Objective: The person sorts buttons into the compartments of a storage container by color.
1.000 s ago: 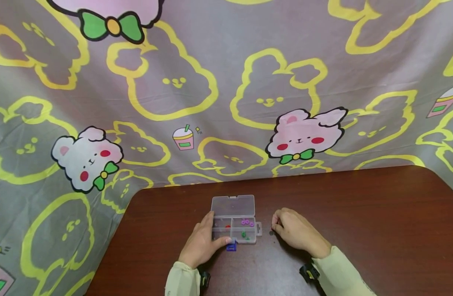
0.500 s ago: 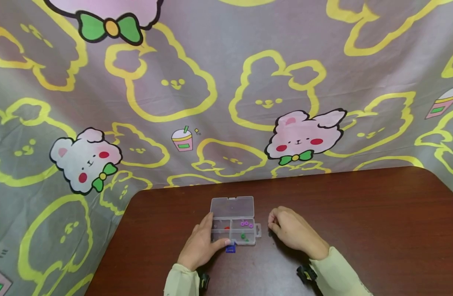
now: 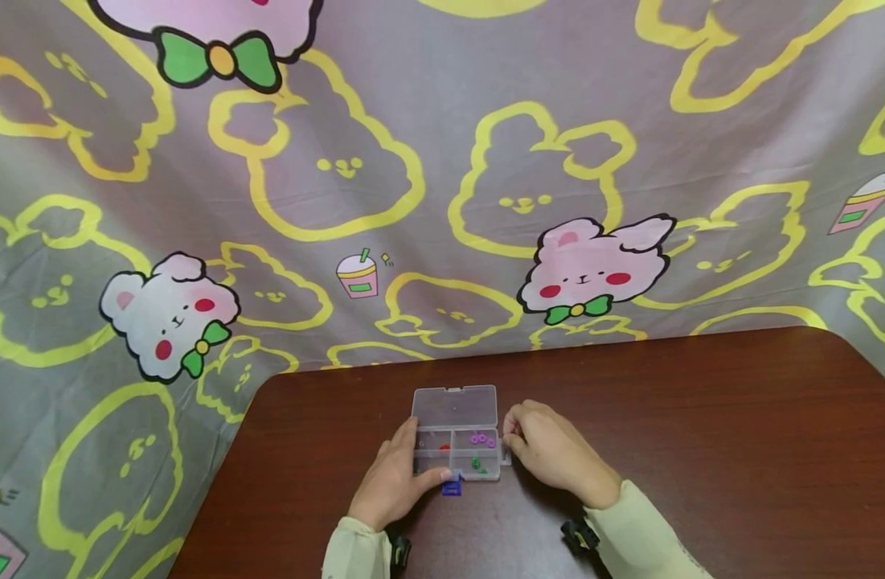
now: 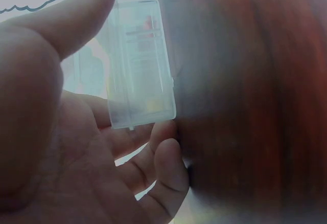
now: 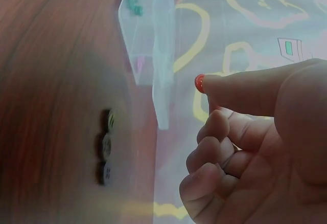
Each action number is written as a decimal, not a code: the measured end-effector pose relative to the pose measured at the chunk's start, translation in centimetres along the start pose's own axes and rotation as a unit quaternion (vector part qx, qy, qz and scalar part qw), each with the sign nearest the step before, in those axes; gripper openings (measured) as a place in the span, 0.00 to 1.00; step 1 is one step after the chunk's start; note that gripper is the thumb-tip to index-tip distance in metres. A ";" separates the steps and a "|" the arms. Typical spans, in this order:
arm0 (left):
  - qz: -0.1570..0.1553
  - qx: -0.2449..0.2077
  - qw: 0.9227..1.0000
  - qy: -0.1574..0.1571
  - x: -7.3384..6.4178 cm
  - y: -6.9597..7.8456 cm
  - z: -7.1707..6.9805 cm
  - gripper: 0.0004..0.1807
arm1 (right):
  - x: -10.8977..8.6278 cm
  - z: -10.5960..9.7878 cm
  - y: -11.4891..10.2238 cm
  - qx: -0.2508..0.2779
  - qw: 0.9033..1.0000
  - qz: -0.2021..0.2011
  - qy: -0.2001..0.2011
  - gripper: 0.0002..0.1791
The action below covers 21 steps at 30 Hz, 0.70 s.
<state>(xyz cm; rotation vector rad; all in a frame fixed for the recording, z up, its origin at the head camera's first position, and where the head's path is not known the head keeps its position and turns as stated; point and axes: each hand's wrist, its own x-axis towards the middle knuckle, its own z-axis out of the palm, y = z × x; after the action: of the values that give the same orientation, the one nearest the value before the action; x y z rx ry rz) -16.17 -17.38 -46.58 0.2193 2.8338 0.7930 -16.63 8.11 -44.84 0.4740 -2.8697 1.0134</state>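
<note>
A clear plastic compartment box (image 3: pixel 478 476) lies on the table with its lid (image 3: pixel 455 407) open toward the back. My left hand (image 3: pixel 389 481) holds its left side, thumb at the front edge and fingers at the far left. In the right wrist view, thumb and index finger of my right hand (image 5: pixel 245 132) pinch a small red button (image 5: pixel 200 83). This hand is just right of the box, over its hanging tab. Purple buttons (image 3: pixel 482 439) fill part of the back right compartment, green ones (image 3: pixel 476 464) the front right, and a red piece (image 3: pixel 444 447) the back left.
A blue latch (image 3: pixel 452 487) sticks out from the box's front. Three small buttons (image 5: pixel 107 146) stand in a row on the brown table (image 3: pixel 702 450), seen in the right wrist view. A cartoon-print cloth (image 3: pixel 442 185) hangs behind the table.
My right hand has moved left, from a spot on the table to the right side of the box. The left hand and the box have stayed in place.
</note>
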 end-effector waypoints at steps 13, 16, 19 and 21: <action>0.009 0.002 1.000 0.000 -0.1 -0.1 0.0 0.56 | 0.9 1.5 -1.9 0.016 0.999 -0.026 0.009 0.12; 0.013 0.002 1.000 -0.001 -0.1 -0.1 0.0 0.56 | 1.1 2.0 -2.2 0.022 0.999 -0.024 0.006 0.10; 0.016 0.001 1.000 -0.002 -0.1 -0.1 0.0 0.56 | 1.3 2.4 -2.4 0.024 0.999 -0.026 0.006 0.09; 0.019 0.000 1.000 -0.001 -0.1 -0.1 0.0 0.56 | 1.5 2.7 -2.5 0.022 0.999 -0.030 0.009 0.09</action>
<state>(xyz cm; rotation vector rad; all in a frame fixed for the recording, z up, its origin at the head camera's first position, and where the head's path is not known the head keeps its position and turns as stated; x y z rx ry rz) -16.06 -17.47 -46.57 0.2748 2.8364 0.7994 -17.16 4.18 -45.15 0.5494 -2.8048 1.0672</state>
